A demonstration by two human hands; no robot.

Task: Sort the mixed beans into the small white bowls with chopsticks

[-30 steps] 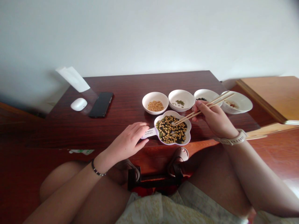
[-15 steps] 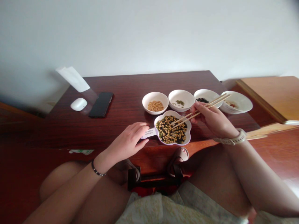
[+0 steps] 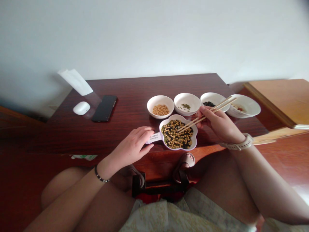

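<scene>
My left hand is closed on the end of the short, labelled handle of a flower-shaped bowl, white with a purple rim. Mixed yellow, black and green beans fill the bowl. A pair of wooden chopsticks is gripped in my right hand, tips down among the beans; no bean shows clearly between them. Behind stand white bowls in a row: one with yellow soybeans, one with a few green beans, one with black beans, partly covered by the chopsticks.
At the right end of the row, a larger white bowl holds small reddish and pale pieces. On the left of the dark wooden table lie a black phone, a white mouse and a white folded paper. A lighter wooden cabinet adjoins the right side.
My right hand and the chopsticks have shifted very slightly, with the tips still among the beans. My left hand and the bowls have stayed put.
</scene>
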